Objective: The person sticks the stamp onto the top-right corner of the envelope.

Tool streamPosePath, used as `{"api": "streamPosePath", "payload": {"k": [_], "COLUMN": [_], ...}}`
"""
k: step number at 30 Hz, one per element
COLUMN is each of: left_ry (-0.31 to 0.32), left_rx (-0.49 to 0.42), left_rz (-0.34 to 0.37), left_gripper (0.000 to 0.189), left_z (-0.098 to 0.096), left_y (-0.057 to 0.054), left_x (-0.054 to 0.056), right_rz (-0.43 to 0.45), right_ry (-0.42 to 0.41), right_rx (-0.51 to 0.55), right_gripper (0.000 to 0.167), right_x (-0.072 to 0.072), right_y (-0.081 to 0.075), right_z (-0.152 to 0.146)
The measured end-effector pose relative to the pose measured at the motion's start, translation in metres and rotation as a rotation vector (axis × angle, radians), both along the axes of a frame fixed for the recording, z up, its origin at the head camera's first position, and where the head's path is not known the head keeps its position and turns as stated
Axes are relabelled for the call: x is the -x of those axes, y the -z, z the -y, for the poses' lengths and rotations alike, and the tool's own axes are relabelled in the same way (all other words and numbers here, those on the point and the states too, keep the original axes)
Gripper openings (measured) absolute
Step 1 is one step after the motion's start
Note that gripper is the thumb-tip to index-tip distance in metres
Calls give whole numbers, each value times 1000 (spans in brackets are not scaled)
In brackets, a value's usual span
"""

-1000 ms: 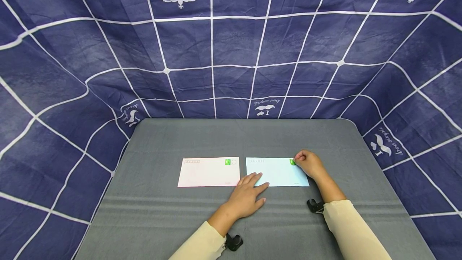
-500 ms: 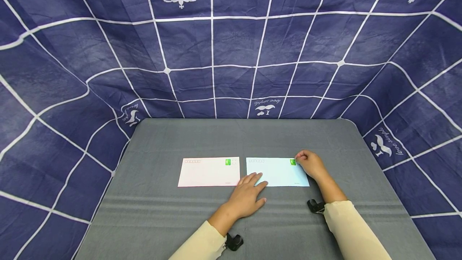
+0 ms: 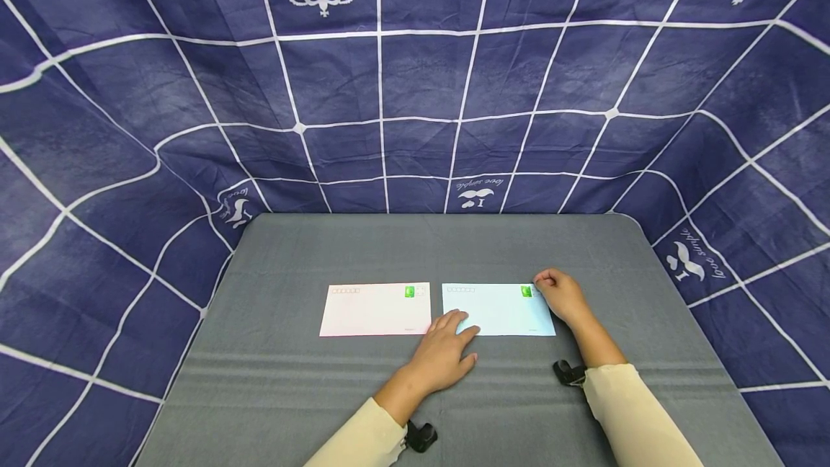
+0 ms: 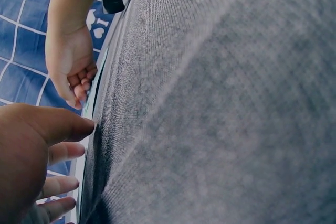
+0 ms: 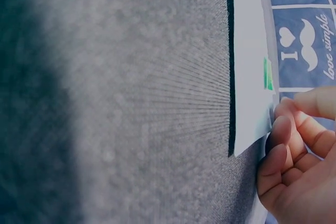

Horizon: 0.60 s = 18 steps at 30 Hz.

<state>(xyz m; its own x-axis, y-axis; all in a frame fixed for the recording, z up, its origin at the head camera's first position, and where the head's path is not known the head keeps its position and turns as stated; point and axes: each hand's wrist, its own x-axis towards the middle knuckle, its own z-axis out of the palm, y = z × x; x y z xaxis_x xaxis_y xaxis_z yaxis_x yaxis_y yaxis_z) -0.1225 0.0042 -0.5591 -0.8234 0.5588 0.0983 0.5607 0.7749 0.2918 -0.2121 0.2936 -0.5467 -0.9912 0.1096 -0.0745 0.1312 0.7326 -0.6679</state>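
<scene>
A pale blue envelope (image 3: 499,312) lies flat on the grey table, with a green stamp (image 3: 526,292) near its upper right corner. My left hand (image 3: 444,355) rests with spread fingers over the envelope's lower left corner. At the upper right corner, just right of the stamp, is my right hand (image 3: 563,295). Its thumb and index fingertips (image 5: 286,100) meet right at the envelope's edge, the other fingers curled; nothing shows between them. A pink envelope (image 3: 375,310) with its own green stamp (image 3: 409,292) lies to the left, beside the left hand's fingertips.
The grey cloth-covered table (image 3: 272,395) has soft creases across its front. A navy curtain (image 3: 421,78) with white grid lines closes off the back and both sides. Black wrist cameras (image 3: 421,437) sit under both sleeves.
My right hand has slid slightly right, off the blue envelope's stamp, which now shows fully. My left hand has stayed almost still; its fingertips have shifted slightly.
</scene>
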Motion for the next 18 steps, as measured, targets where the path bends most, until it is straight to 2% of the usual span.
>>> {"api": "streamPosePath", "payload": {"k": [9,18], "left_ry": [-20,-54], "left_rx": [-38,-162], "left_rz": [-14,-104], "left_gripper": [43,33], "left_z": [-1,2], "left_y": [1,-2], "left_x": [-2,-1], "right_rz": [-41,-62], "right_ry": [17,20], "right_rx": [33,53], "right_gripper": [22,21], "right_x": [-2,-5], "right_y": [1,0], "right_z": [1,1]}}
